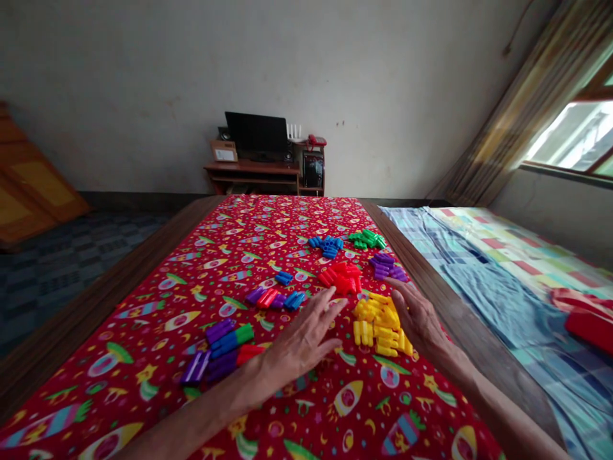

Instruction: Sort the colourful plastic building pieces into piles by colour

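Note:
My left hand (306,335) is stretched over the red cloth, fingers apart, with nothing in it. Just right of the yellow pile of plastic toy building pieces (378,322) is my right hand (422,316), its visible fingers extended and holding nothing; whether it touches the pile I cannot tell. Beyond the hands lie piles of red pieces (342,278), purple pieces (387,267), blue pieces (327,245) and green pieces (368,239). Left of my left hand are joined purple, blue, green and red pieces (230,345). A mixed row (275,299) and a small blue piece (283,278) lie farther off.
A red patterned cloth (158,306) covers the middle of a dark wooden surface (115,281). On the right, a bed with a checked sheet (507,255) holds a red object (589,329). A desk (253,167) with a monitor (257,134) stands against the far wall.

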Motion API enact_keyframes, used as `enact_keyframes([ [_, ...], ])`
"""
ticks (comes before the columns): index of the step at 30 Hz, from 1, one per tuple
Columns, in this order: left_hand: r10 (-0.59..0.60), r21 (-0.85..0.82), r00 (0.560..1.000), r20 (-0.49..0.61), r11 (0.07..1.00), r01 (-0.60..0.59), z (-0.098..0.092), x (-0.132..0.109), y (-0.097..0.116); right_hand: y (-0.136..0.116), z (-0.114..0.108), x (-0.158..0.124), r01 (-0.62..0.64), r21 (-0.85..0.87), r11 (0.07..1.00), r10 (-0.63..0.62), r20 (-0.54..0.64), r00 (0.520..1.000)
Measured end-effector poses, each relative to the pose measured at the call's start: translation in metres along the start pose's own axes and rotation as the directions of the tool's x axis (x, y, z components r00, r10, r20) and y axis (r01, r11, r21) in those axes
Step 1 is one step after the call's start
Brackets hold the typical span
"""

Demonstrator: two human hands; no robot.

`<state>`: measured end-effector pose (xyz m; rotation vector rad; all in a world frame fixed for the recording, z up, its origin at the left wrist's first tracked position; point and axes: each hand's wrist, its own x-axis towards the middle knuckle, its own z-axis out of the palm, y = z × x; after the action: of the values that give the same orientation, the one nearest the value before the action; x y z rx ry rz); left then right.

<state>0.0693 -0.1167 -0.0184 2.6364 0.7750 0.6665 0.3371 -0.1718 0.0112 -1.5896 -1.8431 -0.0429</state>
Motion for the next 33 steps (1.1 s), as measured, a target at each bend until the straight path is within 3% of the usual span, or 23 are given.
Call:
enact_keyframes([
  [3, -0.058, 0.099, 0.998, -0.002, 0.993, 0.058, -0.035, -0.038, -0.037, -0.039, 0.002, 0.01, 0.113, 0.149, 0.982, -0.13, 0.107, 0.986],
  [7, -0.163, 0.176, 0.975, -0.152, 0.966, 0.189, -0.063, -0.075, -0.073, -0.09, 0.031, 0.018, 0.335, 0.263, 0.905, -0.398, 0.244, 0.884],
  [10, -0.215, 0.159, 0.929, -0.302, 0.949, 0.272, -0.073, -0.075, -0.082, -0.11, 0.067, 0.032, 0.436, 0.239, 0.868, -0.49, 0.269, 0.829],
  [14, -0.238, 0.199, 0.897, -0.373, 0.923, 0.328, -0.075, -0.057, -0.096, -0.116, 0.111, 0.052, 0.434, 0.085, 0.897, -0.433, 0.377, 0.819],
  [18, -0.232, 0.218, 0.955, -0.184, 0.938, 0.269, -0.064, -0.044, -0.118, -0.112, 0.129, 0.054, 0.425, 0.022, 0.905, -0.381, 0.487, 0.786],
  [22, -0.139, 0.203, 0.99, -0.014, 0.969, 0.139, -0.051, -0.039, -0.123, -0.102, 0.111, 0.051, 0.338, 0.086, 0.937, -0.338, 0.459, 0.821],
  [25, -0.094, 0.201, 0.995, -0.024, 0.975, 0.097, -0.046, -0.034, -0.117, -0.085, 0.085, 0.065, 0.242, 0.212, 0.947, -0.304, 0.347, 0.887],
  [28, -0.096, 0.195, 0.995, -0.027, 0.976, 0.1, -0.046, -0.028, -0.106, -0.058, 0.065, 0.1, 0.128, 0.319, 0.939, -0.189, 0.167, 0.968],
  [30, -0.12, 0.212, 0.992, -0.041, 0.969, 0.126, -0.048, -0.024, -0.099, -0.036, 0.061, 0.13, 0.035, 0.365, 0.93, -0.07, 0.083, 0.994],
  [33, -0.149, 0.219, 0.985, -0.086, 0.962, 0.164, -0.048, -0.021, -0.094, -0.004, 0.073, 0.173, -0.11, 0.377, 0.919, 0.092, 0.065, 0.994],
])
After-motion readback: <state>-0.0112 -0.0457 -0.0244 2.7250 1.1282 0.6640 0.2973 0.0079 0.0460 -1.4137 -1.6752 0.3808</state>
